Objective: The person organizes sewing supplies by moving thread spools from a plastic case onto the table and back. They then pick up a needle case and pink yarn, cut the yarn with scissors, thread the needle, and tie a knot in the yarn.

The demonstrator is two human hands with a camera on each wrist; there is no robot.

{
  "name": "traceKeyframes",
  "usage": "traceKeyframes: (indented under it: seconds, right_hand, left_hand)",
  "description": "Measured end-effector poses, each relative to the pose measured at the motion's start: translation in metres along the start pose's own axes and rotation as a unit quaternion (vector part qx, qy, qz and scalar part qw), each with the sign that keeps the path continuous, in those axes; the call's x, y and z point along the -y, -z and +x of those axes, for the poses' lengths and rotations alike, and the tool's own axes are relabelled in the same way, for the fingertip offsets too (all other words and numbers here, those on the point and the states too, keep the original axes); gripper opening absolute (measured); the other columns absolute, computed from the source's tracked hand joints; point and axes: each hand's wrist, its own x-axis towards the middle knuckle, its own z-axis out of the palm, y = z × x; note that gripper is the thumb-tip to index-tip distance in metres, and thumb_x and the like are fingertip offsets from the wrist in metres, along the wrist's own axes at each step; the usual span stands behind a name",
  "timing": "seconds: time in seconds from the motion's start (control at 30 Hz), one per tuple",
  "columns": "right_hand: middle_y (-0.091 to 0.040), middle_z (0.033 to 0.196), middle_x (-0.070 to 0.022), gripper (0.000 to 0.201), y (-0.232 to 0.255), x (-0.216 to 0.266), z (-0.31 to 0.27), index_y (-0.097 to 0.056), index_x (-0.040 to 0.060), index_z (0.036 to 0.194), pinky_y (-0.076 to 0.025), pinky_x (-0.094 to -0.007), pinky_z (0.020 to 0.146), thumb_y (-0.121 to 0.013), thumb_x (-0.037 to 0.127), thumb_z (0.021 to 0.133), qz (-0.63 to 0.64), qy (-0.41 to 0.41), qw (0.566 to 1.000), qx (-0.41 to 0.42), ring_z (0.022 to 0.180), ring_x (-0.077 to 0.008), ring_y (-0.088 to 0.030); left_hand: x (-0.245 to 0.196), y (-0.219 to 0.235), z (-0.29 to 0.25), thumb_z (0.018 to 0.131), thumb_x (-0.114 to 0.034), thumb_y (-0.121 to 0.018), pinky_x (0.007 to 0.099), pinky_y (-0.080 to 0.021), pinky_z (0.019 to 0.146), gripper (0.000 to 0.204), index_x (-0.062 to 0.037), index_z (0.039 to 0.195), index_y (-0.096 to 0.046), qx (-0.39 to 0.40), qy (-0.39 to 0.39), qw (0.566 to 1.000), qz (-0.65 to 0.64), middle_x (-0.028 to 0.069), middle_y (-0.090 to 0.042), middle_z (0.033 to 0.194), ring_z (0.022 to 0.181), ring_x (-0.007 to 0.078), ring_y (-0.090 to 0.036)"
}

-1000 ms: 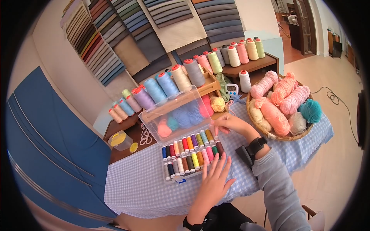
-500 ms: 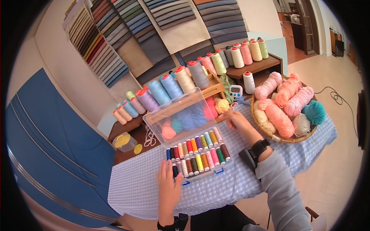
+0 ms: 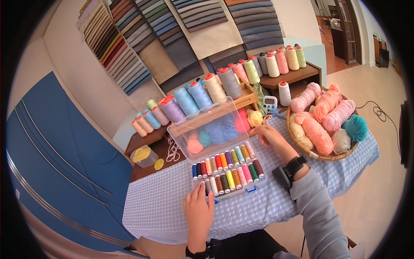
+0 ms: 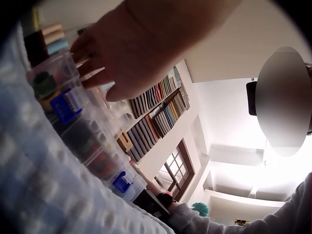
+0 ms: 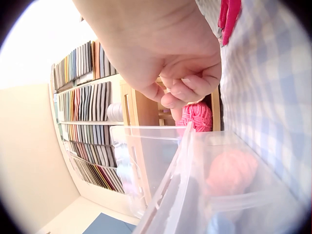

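A clear plastic box (image 3: 235, 195) stands with its lid (image 3: 183, 139) raised, holding two rows of thread spools (image 3: 230, 180) in many colours. My left hand (image 3: 199, 210) is at the box's front left corner, fingertips over the end spools of the front row and partly covering them. The left wrist view shows those fingers fairly straight and spread above the box's blue latches (image 4: 122, 181). Beside the lid's right edge, my right hand (image 3: 270, 138) hangs with loosely curled fingers. In the right wrist view nothing shows between them, and pink yarn (image 5: 197, 117) lies behind.
A wicker basket (image 3: 334, 158) of yarn skeins stands at the right, near a digital timer (image 3: 270, 102). Large thread cones (image 3: 186, 102) line a wooden shelf (image 3: 248, 96) behind the lid. At the left sits a clear tub (image 3: 145, 156). A checked cloth (image 3: 155, 203) covers the table.
My left hand has moved from the box's front right to its front left corner, coming down over the spools. The right hand's fingers have drawn slightly away from the lid's edge. The head view has shifted.
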Motion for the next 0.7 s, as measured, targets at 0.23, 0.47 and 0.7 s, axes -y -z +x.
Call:
traceKeyframes:
  seconds: [0.23,0.47,0.7]
  right_hand:
    - [-0.045,0.051,0.0013,0.028,0.0,-0.002,0.0,-0.061,0.0026,0.093,-0.031,-0.0198,0.041,-0.041,0.021,0.085,0.003,-0.001,1.0,0.002,0.042,-0.0067,-0.039]
    - [-0.047,0.052,-0.0008,0.024,-0.001,-0.001,0.0,-0.061,0.0054,0.09,-0.033,-0.0206,0.041,-0.044,0.022,0.084,-0.007,-0.013,1.0,-0.004,0.042,-0.0076,-0.04]
    - [-0.047,0.052,-0.0005,0.021,-0.003,-0.007,0.003,-0.059,0.0065,0.09,-0.032,-0.0216,0.039,-0.046,0.022,0.085,0.003,-0.017,1.0,0.006,0.041,-0.0076,-0.04]
  left_hand:
    - [-0.033,-0.004,0.029,0.076,-0.034,-0.063,0.0428,-0.042,0.079,0.047,0.0005,0.106,-0.053,-0.006,0.062,0.998,0.0,0.0219,-0.047,0.105,0.093,0.0378,-0.05]
    - [-0.039,-0.007,0.038,0.072,-0.035,-0.067,0.0431,-0.043,0.077,0.05,-0.0005,0.105,-0.052,-0.008,0.073,0.997,-0.032,0.019,-0.046,0.104,0.091,0.0381,-0.051]
    - [-0.054,-0.021,0.033,0.076,-0.032,-0.065,0.042,-0.042,0.081,0.049,-0.0032,0.113,-0.051,-0.049,-0.012,0.999,-0.001,0.0208,-0.044,0.112,0.099,0.0365,-0.048]
